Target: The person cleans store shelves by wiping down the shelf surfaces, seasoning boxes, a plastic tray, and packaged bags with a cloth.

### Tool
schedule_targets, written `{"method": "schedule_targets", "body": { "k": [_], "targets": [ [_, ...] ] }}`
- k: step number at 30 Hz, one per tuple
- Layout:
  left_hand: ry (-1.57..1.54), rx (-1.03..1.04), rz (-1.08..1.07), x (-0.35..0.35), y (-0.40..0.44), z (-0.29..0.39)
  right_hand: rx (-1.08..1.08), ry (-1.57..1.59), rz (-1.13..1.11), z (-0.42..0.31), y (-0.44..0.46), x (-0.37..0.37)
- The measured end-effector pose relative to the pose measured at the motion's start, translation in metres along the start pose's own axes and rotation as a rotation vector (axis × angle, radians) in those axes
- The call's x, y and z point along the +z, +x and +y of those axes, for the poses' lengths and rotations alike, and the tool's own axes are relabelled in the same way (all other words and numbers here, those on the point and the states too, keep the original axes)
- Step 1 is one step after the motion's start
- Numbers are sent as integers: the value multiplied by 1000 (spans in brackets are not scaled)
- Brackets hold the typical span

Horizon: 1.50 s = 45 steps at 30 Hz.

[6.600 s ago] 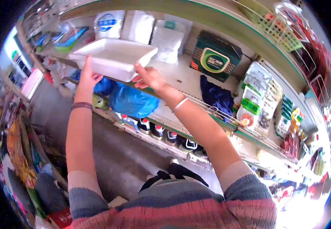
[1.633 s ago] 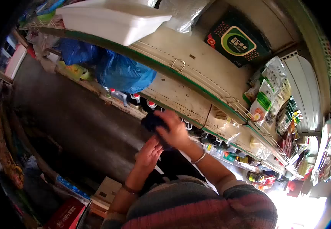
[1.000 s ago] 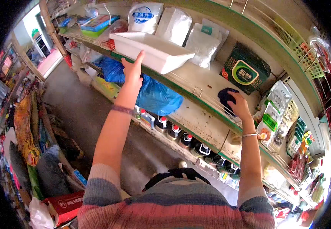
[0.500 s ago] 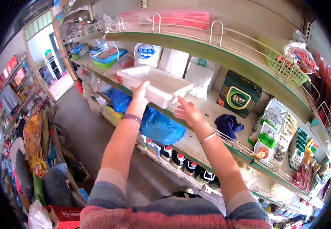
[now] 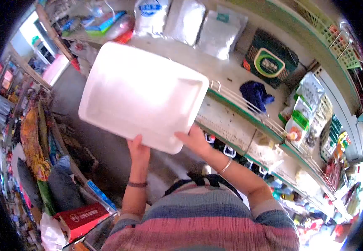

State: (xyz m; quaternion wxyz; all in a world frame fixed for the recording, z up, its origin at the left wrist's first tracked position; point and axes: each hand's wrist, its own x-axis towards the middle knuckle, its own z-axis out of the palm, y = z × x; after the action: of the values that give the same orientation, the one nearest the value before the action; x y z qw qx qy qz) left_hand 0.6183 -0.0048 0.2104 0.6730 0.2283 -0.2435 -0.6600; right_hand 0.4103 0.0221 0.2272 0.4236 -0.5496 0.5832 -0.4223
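Observation:
A white plastic tray (image 5: 141, 94) is held up in front of me, tilted so that its bare inside faces my view. At its near edge, my left hand (image 5: 139, 150) grips the rim, thumb over the edge and the other fingers hidden beneath. Closer to the tray's right corner, my right hand (image 5: 194, 140) is closed on the rim too, with its thumb on the upper side. Behind the tray, white plastic packs (image 5: 185, 21) stand on the shelf, and a dark blue cloth (image 5: 255, 96) lies to their right.
A dark green box (image 5: 270, 58) and several food packets (image 5: 300, 121) stand on the same shelf (image 5: 227, 77). Bottles sit on lower levels. To my left are a red box (image 5: 83, 219), a white plastic bag (image 5: 52, 232) and grey floor (image 5: 70, 106).
The tray has come off the shelf toward me and tipped to show its inside. My hands have drawn in closer to my body, and the right one has closed on the rim.

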Motion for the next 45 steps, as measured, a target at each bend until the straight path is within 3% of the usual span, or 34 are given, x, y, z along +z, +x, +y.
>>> {"method": "schedule_targets", "body": {
  "k": [2, 8, 14, 16, 18, 22, 23, 25, 29, 35, 38, 42, 45],
  "targets": [
    [35, -136, 55, -58, -62, -14, 30, 34, -81, 21, -48, 21],
    [99, -323, 264, -77, -103, -56, 662, 449, -229, 101, -79, 28],
    [365, -613, 114, -67, -96, -130, 824, 488, 39, 180, -118, -44],
    [403, -636, 19, -53, -92, -160, 870, 396, 141, 158, -117, -73],
    [444, -738, -45, -40, -75, -188, 701, 539, 238, 190, -128, -101],
    [500, -962, -207, -8, -40, -256, 702, 508, 359, 247, -121, -159],
    [415, -809, -93, -2, -38, -277, 683, 498, 399, 258, -114, -169],
    [383, -917, 43, 27, -15, -296, 684, 597, 497, 226, -94, -184],
    [314, -957, 48, 37, 14, -343, 811, 447, 521, 264, -64, -216],
    [261, -1077, 126, 24, 32, -399, 808, 326, 588, 301, -41, -248],
    [300, -1000, 208, 54, 36, -385, 786, 244, 636, 316, -28, -260],
    [283, -1048, 61, 36, 38, -411, 780, 68, 633, 324, -16, -271],
    [271, -1069, 1, 32, 41, -412, 794, -300, 532, 318, -20, -267]
  ]
}}
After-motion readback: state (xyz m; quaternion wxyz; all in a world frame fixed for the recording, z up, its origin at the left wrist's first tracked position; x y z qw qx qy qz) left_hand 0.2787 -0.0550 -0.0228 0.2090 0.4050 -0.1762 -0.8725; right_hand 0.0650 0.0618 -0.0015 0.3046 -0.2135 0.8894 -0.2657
